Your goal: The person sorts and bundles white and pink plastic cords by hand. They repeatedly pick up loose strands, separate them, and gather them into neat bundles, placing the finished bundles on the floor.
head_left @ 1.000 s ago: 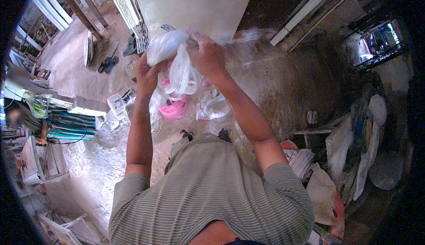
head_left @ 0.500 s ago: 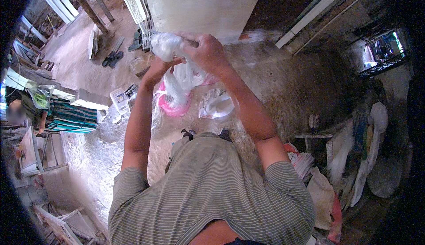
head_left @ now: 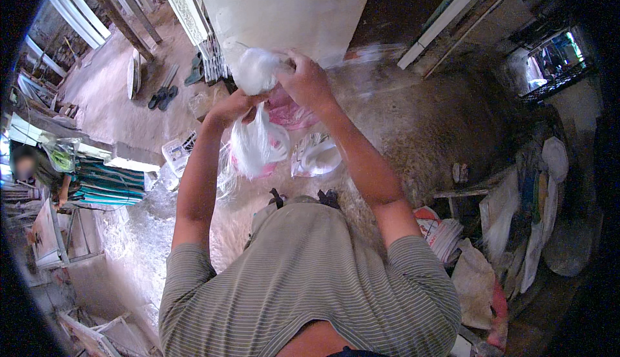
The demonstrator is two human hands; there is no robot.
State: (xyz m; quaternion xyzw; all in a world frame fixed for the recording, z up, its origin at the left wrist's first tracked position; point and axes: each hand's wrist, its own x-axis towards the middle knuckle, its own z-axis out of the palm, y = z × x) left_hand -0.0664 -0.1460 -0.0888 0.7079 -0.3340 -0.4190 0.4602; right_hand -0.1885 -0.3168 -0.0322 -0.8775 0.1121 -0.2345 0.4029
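Note:
Out in front of me I hold a bundle of white fibres, its upper part bunched into a rounded clump [head_left: 257, 71]. My left hand [head_left: 234, 106] is closed round the bundle's narrow middle, just under the clump. Below that hand the loose tail [head_left: 250, 144] hangs down in strands. On the clump's right side, the fingers of my right hand [head_left: 303, 81] curl and grip the fibres; its fingertips are partly blurred. Behind the hanging fibres, pink plastic [head_left: 289, 110] lies on the floor. A white sack [head_left: 319, 155] with an open mouth stands to its right.
A pale upright panel [head_left: 284, 8] stands just beyond my hands. Dark sandals [head_left: 163, 97] lie far left, and a white plastic container [head_left: 175, 155] sits nearer. At the left edge is another person beside striped cloth [head_left: 106, 179]. Sacks [head_left: 475, 279] and boards are stacked at right.
The clump has become rounder and fuller above my left hand. My left hand has moved slightly right and lower, and the tail hangs wider. My right hand stays at the clump's side.

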